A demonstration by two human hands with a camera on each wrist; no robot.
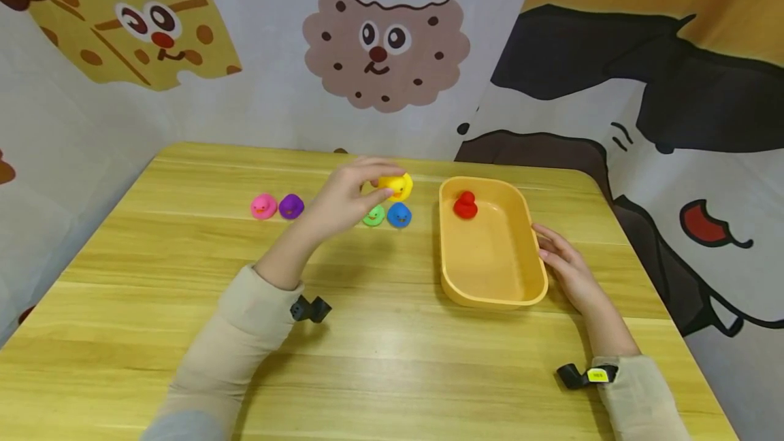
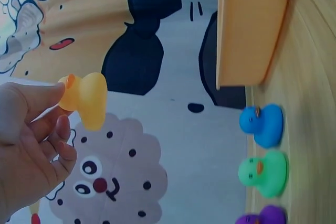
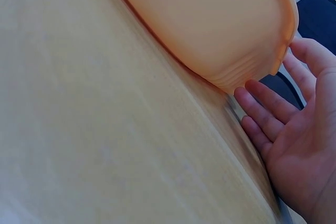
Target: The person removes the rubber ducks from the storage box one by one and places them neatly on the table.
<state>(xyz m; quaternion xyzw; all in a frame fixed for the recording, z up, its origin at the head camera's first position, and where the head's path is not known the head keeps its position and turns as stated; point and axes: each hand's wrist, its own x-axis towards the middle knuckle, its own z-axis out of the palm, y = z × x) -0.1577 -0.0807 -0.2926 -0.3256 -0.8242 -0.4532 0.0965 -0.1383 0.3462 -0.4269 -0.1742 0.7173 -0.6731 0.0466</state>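
Observation:
My left hand (image 1: 346,196) pinches a yellow rubber duck (image 1: 399,186) between thumb and fingers, raised above the table. In the left wrist view the yellow duck (image 2: 89,99) hangs off the fingertips, away from everything else. Below it on the table sit a green duck (image 1: 373,216) and a blue duck (image 1: 399,215), side by side. My right hand (image 1: 566,267) is at the right side of a yellow-orange plastic basin (image 1: 490,278). Its fairly straight fingers touch the basin's outer wall in the right wrist view. Inside the basin, toward the back left, is a red duck (image 1: 465,205).
Farther left on the wooden table (image 1: 380,366) stand a pink duck (image 1: 264,206) and a purple duck (image 1: 291,206). Behind the table hangs a cloth (image 1: 257,114) printed with cartoon figures. The basin's raised walls stand to the right of the ducks.

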